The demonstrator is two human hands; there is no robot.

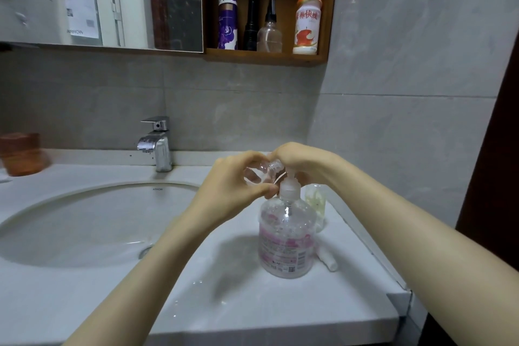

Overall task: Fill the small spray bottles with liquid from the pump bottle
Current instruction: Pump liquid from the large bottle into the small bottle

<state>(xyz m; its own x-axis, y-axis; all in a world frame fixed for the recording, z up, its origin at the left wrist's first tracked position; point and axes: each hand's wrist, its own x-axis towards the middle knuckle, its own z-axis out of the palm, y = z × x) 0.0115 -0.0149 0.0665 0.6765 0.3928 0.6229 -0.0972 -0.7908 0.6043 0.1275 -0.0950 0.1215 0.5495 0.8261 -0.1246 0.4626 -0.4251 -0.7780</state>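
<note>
A clear pump bottle (pixel 286 241) with a pink label stands on the white counter (pixel 252 303), right of the basin. My right hand (pixel 300 159) lies curled over its pump head, which it hides. My left hand (pixel 233 185) holds a small clear spray bottle (pixel 259 173) tilted, its open neck pointing at the pump spout. A second small clear bottle (pixel 316 199) stands behind the pump bottle. A white spray cap (pixel 327 257) lies on the counter to the right of the pump bottle.
The round basin (pixel 70 227) and chrome tap (pixel 157 143) are to the left. An orange cup (pixel 21 153) stands at the far left. A wooden shelf (pixel 266 57) above holds several bottles and a torch. The counter's right edge meets the tiled wall.
</note>
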